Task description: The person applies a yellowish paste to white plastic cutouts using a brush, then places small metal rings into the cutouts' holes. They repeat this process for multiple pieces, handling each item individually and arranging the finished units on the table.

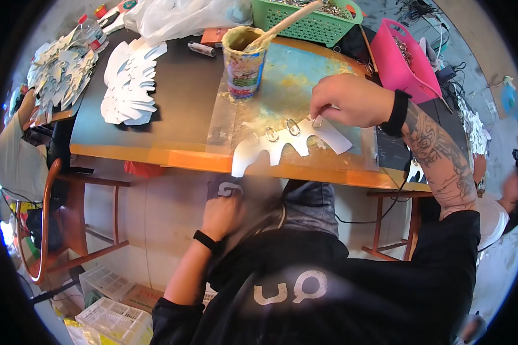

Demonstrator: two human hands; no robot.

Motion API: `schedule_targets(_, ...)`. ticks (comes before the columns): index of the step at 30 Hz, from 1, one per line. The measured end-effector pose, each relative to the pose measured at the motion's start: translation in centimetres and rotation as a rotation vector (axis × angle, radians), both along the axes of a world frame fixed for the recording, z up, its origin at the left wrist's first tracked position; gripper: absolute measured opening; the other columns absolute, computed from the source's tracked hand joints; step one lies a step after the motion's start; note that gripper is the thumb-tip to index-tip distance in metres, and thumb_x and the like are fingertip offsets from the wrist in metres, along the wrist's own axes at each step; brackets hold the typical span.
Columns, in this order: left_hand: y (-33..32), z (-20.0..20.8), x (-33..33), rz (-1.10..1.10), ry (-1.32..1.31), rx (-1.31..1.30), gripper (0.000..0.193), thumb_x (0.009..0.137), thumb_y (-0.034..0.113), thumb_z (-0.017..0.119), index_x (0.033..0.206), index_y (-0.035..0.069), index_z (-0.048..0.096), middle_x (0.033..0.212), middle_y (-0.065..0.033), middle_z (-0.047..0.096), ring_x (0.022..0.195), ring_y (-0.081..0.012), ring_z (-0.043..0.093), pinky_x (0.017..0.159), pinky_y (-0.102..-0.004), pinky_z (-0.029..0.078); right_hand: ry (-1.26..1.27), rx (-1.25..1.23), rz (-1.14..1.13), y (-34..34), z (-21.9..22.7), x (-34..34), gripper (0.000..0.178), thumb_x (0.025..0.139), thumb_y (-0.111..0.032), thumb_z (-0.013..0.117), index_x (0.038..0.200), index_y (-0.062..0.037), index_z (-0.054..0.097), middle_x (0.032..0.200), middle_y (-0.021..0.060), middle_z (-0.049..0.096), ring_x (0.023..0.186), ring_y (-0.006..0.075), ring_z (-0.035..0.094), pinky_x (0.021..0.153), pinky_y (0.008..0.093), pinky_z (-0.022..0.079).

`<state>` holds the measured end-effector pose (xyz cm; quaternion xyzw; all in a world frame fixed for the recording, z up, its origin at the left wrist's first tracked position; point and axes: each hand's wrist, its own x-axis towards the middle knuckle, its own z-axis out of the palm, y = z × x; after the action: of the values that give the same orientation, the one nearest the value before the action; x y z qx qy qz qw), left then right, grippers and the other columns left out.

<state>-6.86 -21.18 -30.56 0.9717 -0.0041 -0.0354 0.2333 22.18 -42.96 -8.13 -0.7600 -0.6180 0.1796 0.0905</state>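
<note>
My right hand (351,101) is over the table with thumb and fingers pinched on an oval metal ring (317,122). That ring sits at the upper edge of a white cut-out piece (286,154) with scalloped notches along its near side. Two more rings, a metal ring (272,134) and a second metal ring (293,127), lie on the same edge further left. Below the table's front edge, by my lap, is my left hand (221,215); its fingers are hidden and blurred. A glue-smeared cup (244,72) with a wooden stick (288,24) stands behind the white piece.
A stack of white cut-outs (129,83) lies on the table's left part. Behind are a green basket (308,24) and a pink basket (400,66) of metal parts. More cut-outs (66,72) are heaped far left, near another person's arm (26,109). A wooden chair (69,218) stands left.
</note>
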Motion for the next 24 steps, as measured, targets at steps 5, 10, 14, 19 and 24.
schedule_targets(5,-0.2,-0.7,-0.7,0.041,0.061,0.060,0.027,0.097,0.033,0.063,0.096,0.006,0.065,0.071,-0.0217,0.068,0.065,-0.0424,0.068,0.059,-0.0531,0.055,-0.302,0.077,0.090,1.1,-1.9,-0.6,0.023,0.087,-0.006,0.066,0.110,-0.0089,0.069,0.102,0.0072,0.066,0.105,0.0301,0.062,0.090,0.0423,0.051)
schedule_targets(10,-0.6,-0.6,-1.1,0.067,0.019,0.068,0.028,0.098,0.032,0.063,0.097,0.004,0.064,0.072,-0.0215,0.069,0.064,-0.0418,0.068,0.057,-0.0515,0.055,-0.486,0.125,0.109,-2.3,-1.3,-3.5,0.035,0.077,-0.006,0.070,0.113,-0.0092,0.067,0.114,0.0029,0.065,0.113,0.0267,0.059,0.093,0.0395,0.048)
schedule_targets(14,-0.6,-0.2,-1.0,0.058,0.026,0.065,0.028,0.098,0.032,0.062,0.098,0.004,0.064,0.072,-0.0209,0.068,0.063,-0.0414,0.068,0.057,-0.0509,0.056,-0.466,0.133,0.061,-4.0,-2.0,-6.3,0.048,0.078,-0.002,0.066,0.125,-0.0127,0.068,0.131,0.0011,0.066,0.122,0.0255,0.059,0.098,0.0405,0.047)
schedule_targets(19,-1.2,-0.2,-0.2,-0.018,0.043,0.116,0.028,0.098,0.031,0.062,0.098,0.003,0.064,0.072,-0.0208,0.068,0.063,-0.0410,0.068,0.058,-0.0510,0.056,-0.491,0.098,0.033,-5.1,-2.9,-5.8,0.054,0.078,-0.003,0.068,0.131,-0.0140,0.067,0.136,-0.0002,0.065,0.126,0.0245,0.057,0.101,0.0400,0.044)
schedule_targets(24,-1.7,-0.2,0.3,-0.049,0.048,0.129,0.028,0.098,0.031,0.061,0.100,0.003,0.064,0.071,-0.0204,0.068,0.063,-0.0407,0.068,0.057,-0.0509,0.056,-0.503,0.205,-0.023,-5.1,-3.8,-5.7,0.047,0.081,-0.005,0.067,0.127,-0.0129,0.068,0.135,0.0003,0.065,0.126,0.0234,0.056,0.100,0.0394,0.044)
